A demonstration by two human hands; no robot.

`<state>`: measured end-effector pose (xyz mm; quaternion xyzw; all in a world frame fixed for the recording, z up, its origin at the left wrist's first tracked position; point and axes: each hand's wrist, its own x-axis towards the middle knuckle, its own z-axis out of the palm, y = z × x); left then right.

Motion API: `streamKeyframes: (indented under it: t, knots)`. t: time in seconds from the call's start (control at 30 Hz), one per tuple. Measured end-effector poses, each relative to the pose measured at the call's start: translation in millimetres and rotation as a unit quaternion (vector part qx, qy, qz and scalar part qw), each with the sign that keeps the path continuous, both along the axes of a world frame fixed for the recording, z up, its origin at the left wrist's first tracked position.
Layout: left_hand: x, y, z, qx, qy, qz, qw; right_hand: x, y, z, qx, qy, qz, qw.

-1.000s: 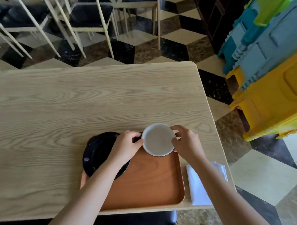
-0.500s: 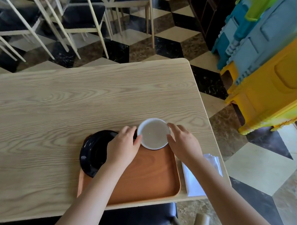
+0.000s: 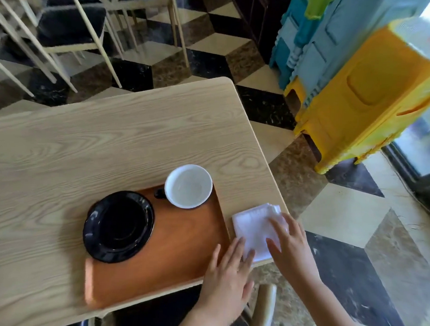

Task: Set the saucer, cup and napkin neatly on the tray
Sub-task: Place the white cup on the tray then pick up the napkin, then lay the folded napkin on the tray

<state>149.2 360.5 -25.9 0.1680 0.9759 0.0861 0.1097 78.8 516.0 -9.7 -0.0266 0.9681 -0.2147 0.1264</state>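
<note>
Wooden tray – one saucer, one cup – one napkin beside.

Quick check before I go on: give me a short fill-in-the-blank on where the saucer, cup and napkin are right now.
1. The black saucer sits on the ____.
2. The napkin lies on the table, to the ____ of the tray.
3. The cup stands at the tray's far ____ corner.
4. Both hands, left and right, touch the ____.

Missing words: tray; right; right; napkin
</note>
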Motion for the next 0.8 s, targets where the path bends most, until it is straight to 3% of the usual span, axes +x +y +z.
streamKeyframes:
  t: [0.27,0.4,0.6,0.63,0.7,0.8]
  knots:
    - [-1.6,-3.4,-1.9,-0.049,0.008,-0.018,0.999,-9.3,-7.6,3.3,-0.064,0.005,-0.144,0.987]
    - [-1.9,-4.3,-6.1,-0.047,0.009,-0.019,0.999,-21.6,-6.3,7.5,-0.072,-0.051,-0.211,0.974]
    - [-2.1,-4.3,0.8,0.0,-0.013,0.0,1.0,-20.9,-2.0,17.4,-0.13,-0.062,-0.189,0.971]
    - [-2.0,-4.5,1.2,0.034,-0.009,0.014,0.999,-19.9,-1.6,21.0,-0.146,-0.057,-0.177,0.972]
    - [-2.9,-4.6,2.9,0.19,-0.029,0.081,0.978,-17.2,-1.8,28.4,-0.182,-0.055,-0.163,0.968]
    - [-7.5,-9.4,15.5,0.402,-0.059,0.245,0.88,-13.7,-6.6,42.3,-0.237,-0.058,-0.148,0.958]
